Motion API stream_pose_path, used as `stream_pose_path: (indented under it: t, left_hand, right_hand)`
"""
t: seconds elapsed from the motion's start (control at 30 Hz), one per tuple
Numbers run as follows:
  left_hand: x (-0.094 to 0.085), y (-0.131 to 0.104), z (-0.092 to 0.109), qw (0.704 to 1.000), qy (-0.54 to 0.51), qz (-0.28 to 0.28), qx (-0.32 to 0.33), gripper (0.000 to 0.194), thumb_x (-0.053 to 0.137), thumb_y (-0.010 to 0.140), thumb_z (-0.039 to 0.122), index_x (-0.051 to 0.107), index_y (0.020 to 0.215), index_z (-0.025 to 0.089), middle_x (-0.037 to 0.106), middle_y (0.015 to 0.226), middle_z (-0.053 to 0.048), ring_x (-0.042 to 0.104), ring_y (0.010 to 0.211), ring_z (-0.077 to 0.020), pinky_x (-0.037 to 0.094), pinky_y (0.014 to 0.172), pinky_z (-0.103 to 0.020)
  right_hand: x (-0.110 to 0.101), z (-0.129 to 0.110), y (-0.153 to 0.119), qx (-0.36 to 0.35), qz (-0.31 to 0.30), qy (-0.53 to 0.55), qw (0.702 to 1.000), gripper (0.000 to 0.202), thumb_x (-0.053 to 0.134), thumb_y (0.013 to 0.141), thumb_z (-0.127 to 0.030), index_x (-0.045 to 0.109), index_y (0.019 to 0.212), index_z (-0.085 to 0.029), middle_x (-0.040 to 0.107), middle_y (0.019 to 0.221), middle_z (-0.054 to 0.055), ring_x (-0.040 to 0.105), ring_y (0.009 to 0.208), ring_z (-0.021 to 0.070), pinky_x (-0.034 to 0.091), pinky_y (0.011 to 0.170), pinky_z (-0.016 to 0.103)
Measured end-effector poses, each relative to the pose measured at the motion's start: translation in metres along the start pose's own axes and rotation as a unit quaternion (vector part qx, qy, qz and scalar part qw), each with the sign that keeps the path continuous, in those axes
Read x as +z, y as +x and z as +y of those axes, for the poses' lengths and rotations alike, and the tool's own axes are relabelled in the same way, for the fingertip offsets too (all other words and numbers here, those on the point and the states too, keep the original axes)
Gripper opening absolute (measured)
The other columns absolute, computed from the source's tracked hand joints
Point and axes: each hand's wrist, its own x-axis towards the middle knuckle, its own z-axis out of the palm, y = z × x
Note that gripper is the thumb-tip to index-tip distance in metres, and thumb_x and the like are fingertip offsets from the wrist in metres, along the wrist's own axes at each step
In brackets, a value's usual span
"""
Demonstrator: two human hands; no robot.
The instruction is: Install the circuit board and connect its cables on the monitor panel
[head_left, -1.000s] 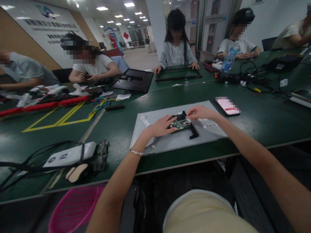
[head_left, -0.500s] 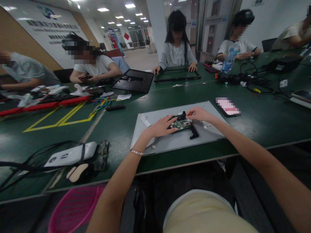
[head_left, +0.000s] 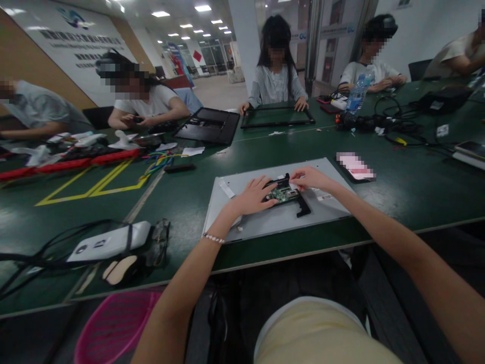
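A silver-grey flat panel (head_left: 261, 222), like the back of a display, lies on the table in front of me. On it sits a green circuit board (head_left: 280, 195) in a black plastic bracket (head_left: 303, 208). My left hand (head_left: 254, 196) rests with fingers spread over the left side of the board and bracket. At the bracket's upper right, my right hand (head_left: 307, 179) has thumb and fingers pinched on a small white strip (head_left: 293, 186). Its exact kind is too small to tell. A white strip (head_left: 226, 187) lies on the panel's upper left.
A phone (head_left: 355, 167) lies beyond the panel's right corner. To the left are a white device with cables (head_left: 113, 242), glasses (head_left: 161, 242) and a mouse (head_left: 120, 269). A pink basket (head_left: 113, 323) stands below the table edge. Across the table, a person touches a black frame (head_left: 278, 124).
The white strip at my right fingertips shows more now, and those fingers have shifted slightly. My left hand stays nearly in place on the board, its fingers a little moved.
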Motion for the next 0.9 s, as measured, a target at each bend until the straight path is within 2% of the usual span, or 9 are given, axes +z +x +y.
stream_pose_path:
  t: [0.1, 0.27, 0.5, 0.9]
  left_hand:
    - [-0.005, 0.002, 0.008, 0.999, 0.003, 0.017, 0.033, 0.057, 0.040, 0.095, 0.045, 0.036, 0.147, 0.023, 0.024, 0.159, -0.008, 0.016, 0.147, -0.0291, 0.012, 0.119, -0.048]
    - [-0.012, 0.005, 0.019, 0.997, -0.044, -0.004, 0.060, 0.062, 0.040, 0.092, 0.030, 0.026, 0.151, 0.019, 0.036, 0.154, -0.010, 0.036, 0.140, -0.0259, 0.018, 0.118, -0.048]
    - [-0.014, 0.004, 0.021, 0.994, -0.066, 0.002, 0.091, 0.060, 0.041, 0.089, 0.025, 0.032, 0.148, 0.015, 0.040, 0.151, -0.011, 0.040, 0.137, -0.0241, 0.031, 0.115, -0.040]
    - [-0.006, 0.007, 0.020, 0.993, -0.031, 0.011, 0.110, 0.054, 0.039, 0.091, 0.023, 0.041, 0.144, 0.014, 0.041, 0.150, -0.012, 0.039, 0.137, -0.0239, 0.030, 0.116, -0.040]
  right_hand:
    - [0.001, 0.001, 0.001, 0.005, -0.007, -0.011, 1.000, 0.018, 0.060, 0.085, -0.030, 0.067, 0.094, -0.016, 0.068, 0.076, 0.004, 0.060, 0.061, 0.0110, 0.052, 0.061, 0.024]
    - [-0.003, 0.002, -0.001, -0.004, -0.022, -0.026, 0.999, 0.018, 0.061, 0.084, -0.030, 0.066, 0.095, -0.016, 0.070, 0.090, 0.006, 0.061, 0.060, 0.0100, 0.053, 0.060, 0.024]
    - [-0.012, 0.004, -0.003, -0.003, -0.036, -0.045, 0.998, 0.018, 0.062, 0.082, -0.028, 0.068, 0.094, -0.017, 0.070, 0.085, 0.006, 0.063, 0.064, 0.0131, 0.053, 0.059, 0.025]
    - [-0.014, 0.001, -0.003, 0.025, -0.086, -0.018, 0.996, 0.017, 0.059, 0.083, -0.022, 0.062, 0.099, -0.017, 0.068, 0.083, 0.005, 0.066, 0.069, 0.0142, 0.055, 0.063, 0.025]
